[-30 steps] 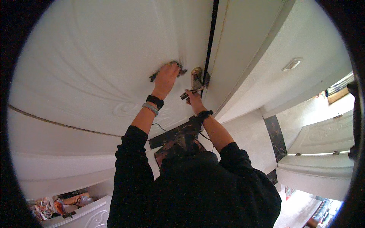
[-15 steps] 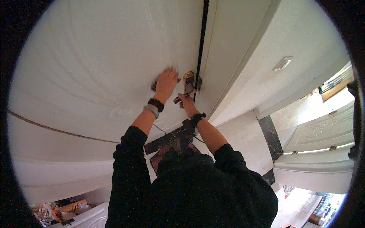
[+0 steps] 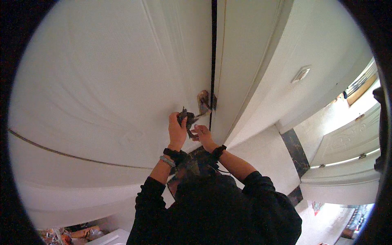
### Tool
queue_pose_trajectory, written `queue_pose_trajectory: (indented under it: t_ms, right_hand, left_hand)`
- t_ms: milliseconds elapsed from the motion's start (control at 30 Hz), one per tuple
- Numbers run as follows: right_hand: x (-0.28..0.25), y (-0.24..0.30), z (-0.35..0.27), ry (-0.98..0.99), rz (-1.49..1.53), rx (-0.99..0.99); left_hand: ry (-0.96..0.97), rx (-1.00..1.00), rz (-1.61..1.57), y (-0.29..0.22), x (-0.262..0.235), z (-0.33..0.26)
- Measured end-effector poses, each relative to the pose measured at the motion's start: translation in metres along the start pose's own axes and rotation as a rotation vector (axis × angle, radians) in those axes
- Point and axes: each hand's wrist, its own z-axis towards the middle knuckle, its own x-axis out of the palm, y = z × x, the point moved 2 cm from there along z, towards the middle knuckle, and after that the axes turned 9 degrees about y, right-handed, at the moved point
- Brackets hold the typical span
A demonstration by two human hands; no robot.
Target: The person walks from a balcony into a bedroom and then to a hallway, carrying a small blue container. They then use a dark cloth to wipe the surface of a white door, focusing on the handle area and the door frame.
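In my left hand point(image 3: 177, 132) is a dark, crumpled cloth point(image 3: 185, 116), bunched between thumb and fingers. It sits at the lever end of the door handle point(image 3: 203, 102), whose ornate bronze-coloured plate is fixed near the edge of the white door point(image 3: 110, 77). The lever is partly hidden behind the cloth. My right hand point(image 3: 203, 136) is just below the lever, its curled fingers pinching a dark strip that hangs from the cloth.
A dark gap separates the door from its white frame point(image 3: 245, 53). On the wall to the right is a light switch point(image 3: 301, 74). Dark marbled border tiles point(image 3: 295, 153) edge the pale floor. Cluttered items point(image 3: 77, 234) show at lower left, and a carved white door point(image 3: 347, 136) at right.
My left hand has come down and back from the door surface to the lever with the cloth. My right hand has left the lever and now holds the hanging part of the cloth.
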Motion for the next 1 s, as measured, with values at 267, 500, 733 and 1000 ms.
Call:
queue_pose_trajectory:
  t_ms: [267, 500, 733, 1000]
  right_hand:
    - [0.014, 0.039, -0.04, 0.137, -0.08, -0.414]
    - [0.021, 0.13, -0.027, -0.441, -0.678, -0.693]
    - [0.036, 0.18, 0.046, -0.658, -0.831, -0.933]
    - [0.023, 0.15, 0.056, -0.69, -0.772, -0.511]
  left_hand:
    - [0.291, -0.294, -0.668, 0.012, 0.029, -0.036]
    - [0.08, 0.076, -0.206, 0.011, 0.039, -0.012]
    - [0.347, -0.049, -0.087, 0.032, 0.073, -0.001]
    - [0.381, -0.038, -0.099, 0.046, 0.075, 0.004]
